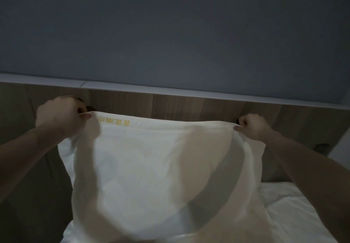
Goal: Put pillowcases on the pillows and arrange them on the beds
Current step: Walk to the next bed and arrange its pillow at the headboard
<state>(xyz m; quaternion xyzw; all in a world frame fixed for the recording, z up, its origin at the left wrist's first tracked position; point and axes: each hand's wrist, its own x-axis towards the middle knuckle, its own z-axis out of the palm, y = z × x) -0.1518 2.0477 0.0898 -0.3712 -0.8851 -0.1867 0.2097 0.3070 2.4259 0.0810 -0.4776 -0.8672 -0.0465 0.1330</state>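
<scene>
Shaking the pillow down into its case

Left hand and right hand each pinched a top corner of the white case, held up over the bed — best kept level and taut, shaken evenly. Gold lettering ran along its hem; the pillow seemed inside, though dim light blurred it.

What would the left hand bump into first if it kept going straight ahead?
Probably the wooden headboard right behind it. The left hand, gripping the pillowcase corner, points toward that panel, though the gap between them is hard to judge.
</scene>
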